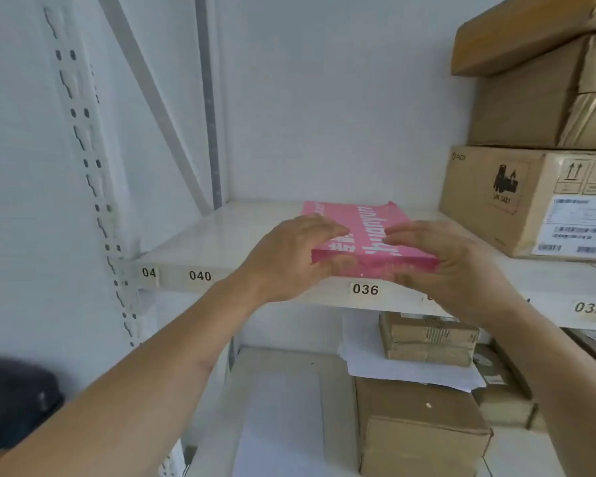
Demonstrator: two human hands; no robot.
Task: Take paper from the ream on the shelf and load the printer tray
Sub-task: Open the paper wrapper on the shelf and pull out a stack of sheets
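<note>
A pink-wrapped ream of paper [369, 220] with white lettering lies flat on the white shelf [200, 235], its near end at the shelf's front edge above the label 036. My left hand [289, 256] grips the ream's near left corner, fingers on top and thumb at the front face. My right hand [451, 266] grips the near right corner the same way. The wrapper's far end looks torn open. No printer or tray is in view.
Stacked cardboard boxes [530, 201] stand on the same shelf to the right of the ream. On the shelf below lie more brown boxes [424, 428] and loose white sheets [393, 370]. A perforated white upright [83, 160] frames the left side.
</note>
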